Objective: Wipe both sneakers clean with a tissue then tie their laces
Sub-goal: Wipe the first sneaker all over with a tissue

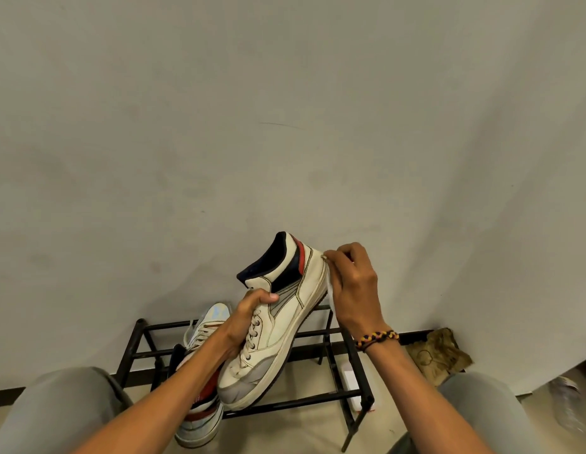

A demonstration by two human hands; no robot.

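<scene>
Gray knees (56,411) sit nearest. Left hand (249,312) grips the raised white shoe (278,322) at its laces, above the black rack (318,355). Right hand (350,290) presses a tissue (331,294) on its heel.

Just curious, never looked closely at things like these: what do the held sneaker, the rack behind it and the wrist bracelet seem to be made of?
Sneaker: probably off-white leather or a synthetic lookalike, smooth and faintly shiny with dark stitched seams; the grey toe patch looks duller, perhaps suede; the sole rim looks like rubber.
Rack: thin black bars, likely painted metal.
Bracelet: braided yellow, dark and red cord.
</scene>
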